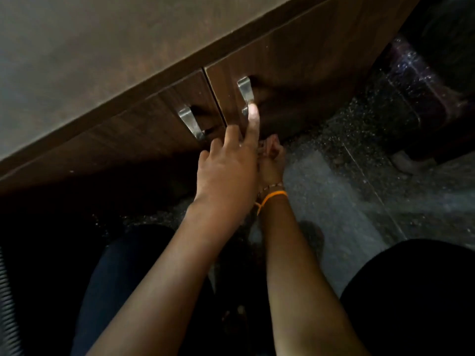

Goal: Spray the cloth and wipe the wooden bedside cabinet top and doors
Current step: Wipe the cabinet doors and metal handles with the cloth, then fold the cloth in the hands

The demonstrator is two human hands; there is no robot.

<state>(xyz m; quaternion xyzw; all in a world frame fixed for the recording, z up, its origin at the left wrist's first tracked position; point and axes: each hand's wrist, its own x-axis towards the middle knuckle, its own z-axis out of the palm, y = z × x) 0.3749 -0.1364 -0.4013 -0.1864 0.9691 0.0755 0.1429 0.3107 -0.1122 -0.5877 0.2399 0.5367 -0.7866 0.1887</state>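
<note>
A head-camera view looked down at a wooden bedside cabinet [102, 60] filling the upper left of the frame. Its two doors met at centre, each with a metal handle. The left hand [226, 170], fingers spread open, touched a fingertip to the right door's handle [245, 95]. The right hand [270, 160], mostly hidden behind it, looked curled; whether it held anything could not be told.

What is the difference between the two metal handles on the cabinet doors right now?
The right door handle has a finger of the left hand on its lower end; the left door handle is untouched. In this view the right one sits higher. Both are similar shiny metal pulls, tilted alike.
</note>
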